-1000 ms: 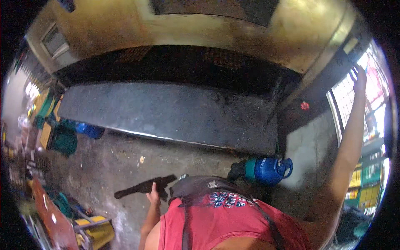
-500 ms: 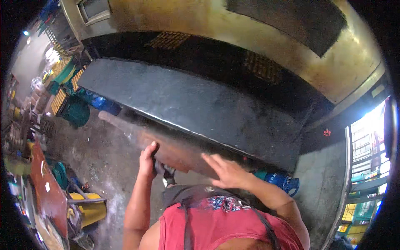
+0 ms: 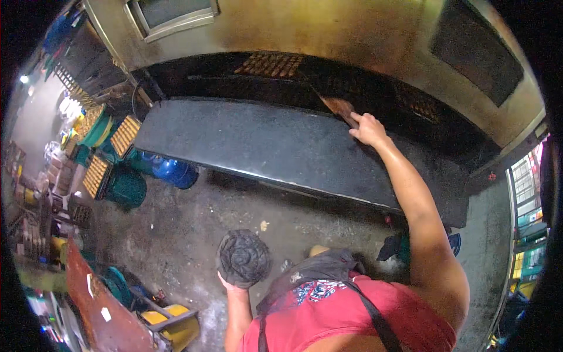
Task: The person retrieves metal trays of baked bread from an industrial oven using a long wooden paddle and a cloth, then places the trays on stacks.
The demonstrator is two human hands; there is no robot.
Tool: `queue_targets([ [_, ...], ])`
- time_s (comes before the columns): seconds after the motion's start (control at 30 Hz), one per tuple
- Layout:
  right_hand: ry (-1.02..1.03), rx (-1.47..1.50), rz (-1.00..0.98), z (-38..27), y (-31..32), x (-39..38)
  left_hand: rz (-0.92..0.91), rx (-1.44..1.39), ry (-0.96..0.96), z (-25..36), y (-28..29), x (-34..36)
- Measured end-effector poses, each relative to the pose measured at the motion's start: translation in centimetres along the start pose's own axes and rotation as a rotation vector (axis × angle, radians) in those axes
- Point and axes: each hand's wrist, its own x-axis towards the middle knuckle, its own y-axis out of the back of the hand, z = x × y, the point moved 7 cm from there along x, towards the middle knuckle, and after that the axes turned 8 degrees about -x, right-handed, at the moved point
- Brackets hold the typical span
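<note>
My right hand (image 3: 369, 129) reaches far forward over the dark table to the oven's long opening. Its fingers are closed round the near end of a brown, flat, wooden-looking paddle (image 3: 339, 108), whose far end points into the dark opening. Low over the floor, near my body, my left hand (image 3: 233, 283) holds a bunched, round dark grey cloth (image 3: 243, 258); the cloth hides most of its fingers. Inside the oven (image 3: 352, 29), a tray of browned rolls (image 3: 270, 64) sits left of the paddle, and a second tray (image 3: 417, 101) shows dimly to the right.
The long dark metal table (image 3: 252, 138) lies between me and the oven. At left stand trays of rolls (image 3: 124, 136), a green tub (image 3: 124, 186) and a blue gas cylinder (image 3: 176, 172). A reddish board (image 3: 94, 299) and a yellow container (image 3: 179, 328) are at lower left.
The brown wooden paddle was at my waist between both hands; my right hand has carried it forward to the oven opening. My left hand has dropped back toward my body with the cloth.
</note>
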Motion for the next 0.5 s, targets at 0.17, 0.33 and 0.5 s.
queue_targets([
  [0.17,-0.040,-0.022,0.006,-2.4,2.9,-2.1,0.059,0.825,-0.175,5.6,8.4,2.2],
  [0.33,-0.046,0.024,0.034,-1.5,2.2,-3.3,0.242,-0.484,-0.053,10.7,7.3,4.8],
  [0.5,0.093,0.256,0.078,-4.4,0.9,3.3,0.150,-0.435,-0.018,18.5,5.0,13.8],
])
